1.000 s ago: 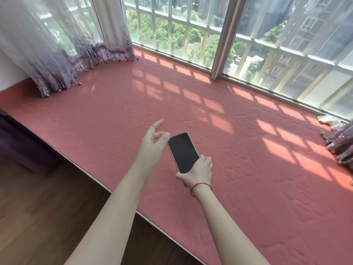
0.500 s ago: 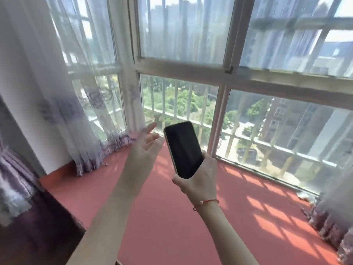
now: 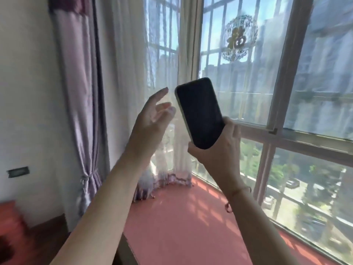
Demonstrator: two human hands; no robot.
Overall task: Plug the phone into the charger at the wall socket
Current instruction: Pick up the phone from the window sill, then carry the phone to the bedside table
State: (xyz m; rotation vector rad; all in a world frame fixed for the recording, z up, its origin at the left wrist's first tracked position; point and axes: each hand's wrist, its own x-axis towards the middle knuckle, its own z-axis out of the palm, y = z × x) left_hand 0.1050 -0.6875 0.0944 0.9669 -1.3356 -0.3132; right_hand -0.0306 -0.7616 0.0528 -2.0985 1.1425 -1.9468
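Note:
A phone (image 3: 199, 111) with a dark screen and a pale edge is held upright in front of the window, its screen towards me. My right hand (image 3: 214, 152) grips its lower end, with a red string bracelet on the wrist. To the left of the phone my left hand (image 3: 150, 119) is raised, fingers spread and relaxed, holding nothing and not touching the phone. A small dark plate (image 3: 18, 172) sits on the white wall at the far left; blur hides what it is. No charger or cable is in view.
A pink padded window seat (image 3: 181, 226) runs below the window (image 3: 286, 92). Purple and sheer curtains (image 3: 80, 111) hang at the left corner, tied back. A red cushion-like thing (image 3: 9, 217) shows at the lower left edge. Dark wood floor lies below.
The view has swung up and to the left, from the pink seat to the window and left wall. Both hands rose with it; my right hand kept hold of the phone.

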